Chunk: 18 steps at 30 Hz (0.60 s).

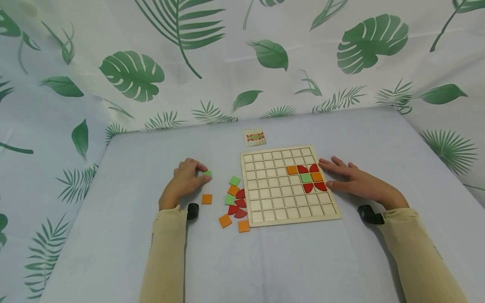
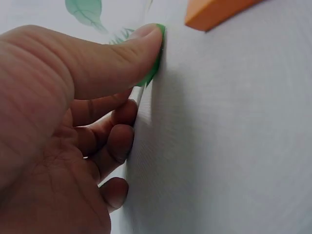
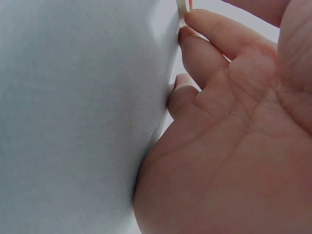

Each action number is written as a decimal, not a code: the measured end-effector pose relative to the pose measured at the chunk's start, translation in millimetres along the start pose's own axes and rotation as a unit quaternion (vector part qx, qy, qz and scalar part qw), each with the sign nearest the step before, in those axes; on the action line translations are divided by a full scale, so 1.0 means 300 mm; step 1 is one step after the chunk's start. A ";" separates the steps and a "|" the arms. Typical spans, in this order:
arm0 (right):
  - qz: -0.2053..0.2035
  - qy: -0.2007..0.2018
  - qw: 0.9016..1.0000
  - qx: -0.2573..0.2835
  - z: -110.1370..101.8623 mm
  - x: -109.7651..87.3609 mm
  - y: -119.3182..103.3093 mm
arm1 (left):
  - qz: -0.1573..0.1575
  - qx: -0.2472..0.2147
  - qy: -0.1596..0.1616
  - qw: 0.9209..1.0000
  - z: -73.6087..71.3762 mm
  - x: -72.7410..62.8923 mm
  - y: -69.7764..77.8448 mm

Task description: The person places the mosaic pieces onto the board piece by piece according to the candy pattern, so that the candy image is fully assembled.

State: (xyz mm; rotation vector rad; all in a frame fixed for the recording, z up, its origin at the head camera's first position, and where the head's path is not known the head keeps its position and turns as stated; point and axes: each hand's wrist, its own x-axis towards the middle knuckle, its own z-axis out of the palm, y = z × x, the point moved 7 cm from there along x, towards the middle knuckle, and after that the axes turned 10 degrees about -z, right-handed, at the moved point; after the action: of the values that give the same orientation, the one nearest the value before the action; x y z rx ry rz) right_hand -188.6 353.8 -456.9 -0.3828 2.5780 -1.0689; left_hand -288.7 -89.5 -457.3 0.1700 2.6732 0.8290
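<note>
Between thumb and fingertips, my left hand (image 1: pixel 185 177) pinches a green square tile (image 1: pixel 207 173) low over the table, left of the loose pieces. The left wrist view shows the tile's green edge (image 2: pixel 157 61) past the thumb. My right hand (image 1: pixel 356 181) lies with its fingers extended at the right edge of the wooden grid board (image 1: pixel 265 193). On the board's right side, red quarter-circle pieces (image 1: pixel 308 187) surround a green tile (image 1: pixel 305 178) and an orange tile (image 1: pixel 316 176). Another orange tile (image 1: pixel 291 170) sits to their left.
Left of the board lie several loose red pieces (image 1: pixel 240 213), green tiles (image 1: pixel 234 181) and orange tiles (image 1: pixel 225 221). A single orange tile (image 1: pixel 206 199) lies nearer my left wrist. Behind the board is a small pattern card (image 1: pixel 254 137). A leaf-printed cloth (image 1: pixel 227 63) hangs behind the table.
</note>
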 end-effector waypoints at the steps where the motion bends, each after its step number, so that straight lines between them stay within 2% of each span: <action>1: 0.000 0.000 1.000 0.000 0.000 0.000 0.001 | -0.003 -0.002 0.002 1.000 0.000 0.001 -0.001; 6: -0.001 0.002 1.000 0.001 0.000 0.000 0.002 | -0.007 -0.029 0.013 0.999 -0.007 0.001 -0.007; 10: 0.003 0.001 1.000 0.001 0.001 -0.003 0.002 | 0.006 -0.069 0.023 0.997 -0.012 0.002 -0.010; 18: -0.001 0.002 1.000 -0.002 -0.002 -0.001 0.002 | 0.030 -0.148 0.043 0.988 -0.012 0.000 0.023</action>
State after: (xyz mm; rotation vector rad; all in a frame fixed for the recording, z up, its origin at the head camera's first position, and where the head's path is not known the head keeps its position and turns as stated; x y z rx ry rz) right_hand -188.6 354.7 -456.7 -0.3857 2.5840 -1.0677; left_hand -289.7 -85.7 -450.7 0.1453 2.5937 1.2660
